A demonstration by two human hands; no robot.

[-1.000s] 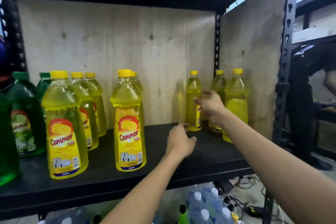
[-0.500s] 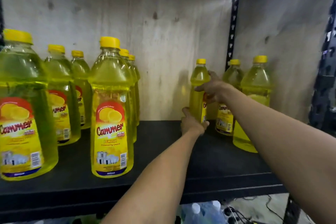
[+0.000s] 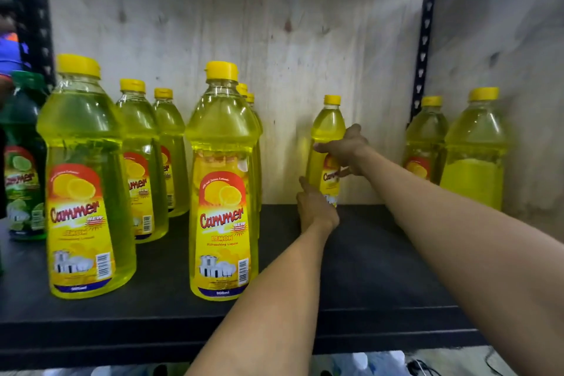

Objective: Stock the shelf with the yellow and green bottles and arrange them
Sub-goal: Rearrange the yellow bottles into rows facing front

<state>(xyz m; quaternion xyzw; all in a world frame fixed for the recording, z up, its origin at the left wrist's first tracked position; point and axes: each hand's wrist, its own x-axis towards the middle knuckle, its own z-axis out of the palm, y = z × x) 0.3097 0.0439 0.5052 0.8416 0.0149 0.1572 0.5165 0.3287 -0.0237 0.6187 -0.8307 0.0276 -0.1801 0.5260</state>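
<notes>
While both bare forearms stretch deep into the shelf (image 3: 381,268), the right hand (image 3: 345,148) wraps around the shoulder of a slim yellow bottle (image 3: 325,134) standing upright at the back, against the pale, knotted plywood panel (image 3: 274,24). Its fingers curl across the front of the bottle, thumb on the far side, wrist slightly raised. Just below it, the left hand (image 3: 316,207) cups the same bottle near its base, fingers pressed against the lower label, heel of the palm close to the matte black shelf board. Both hands grasp this one bottle.

Well to the left of the left hand stand two columns of larger yellow bottles (image 3: 222,180): clear plastic, waisted bodies, domed shoulders, ribbed yellow caps, glossy red-and-yellow labels reading "Cammer Lemon". Farther left still, a green bottle (image 3: 23,162) of the same shape sits at the edge of view. To the right of the right hand, two more yellow bottles (image 3: 473,156) stand beside the plywood side wall, near a perforated black steel upright (image 3: 422,49).
</notes>
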